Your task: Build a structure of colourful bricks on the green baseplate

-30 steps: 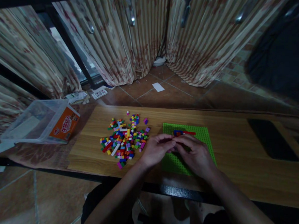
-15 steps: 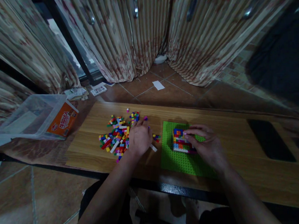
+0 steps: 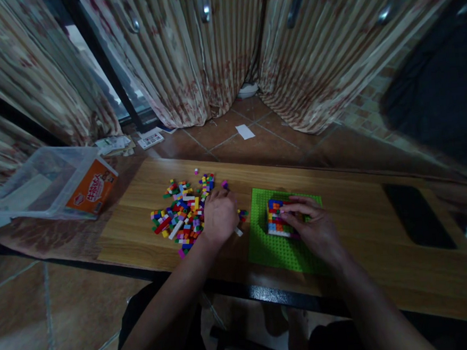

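Here I have the left hand (image 3: 221, 216) palm down over the right side of a loose heap of small multicoloured plastic bricks (image 3: 182, 216), its fingers bent down among the pieces. The back of the hand hides the tips from me, so I can't tell how wide they stand or whether they grip anything.

Just to the right of it I've got a long white brick (image 3: 238, 231) on the table (image 3: 361, 230), and at the heap's far right edge a purple brick (image 3: 224, 184).

Across to the right hand (image 3: 315, 225) now: thumb and forefinger nearly together, right at the blocky brick build (image 3: 275, 220) in blue, orange, red, yellow and white. I see them against its upper right part; whether a small piece is pinched between them, I cannot tell. The build sits on the far half of a square green studded baseplate (image 3: 263, 255), and the right hand covers its right side.

Well off to the right I have a flat black rectangular slab (image 3: 418, 215) on the table. Over at far left, a clear plastic box with an orange label (image 3: 92, 187); at the far side, striped, flower-patterned curtains (image 3: 225, 53) and a white sheet of paper (image 3: 245, 131).
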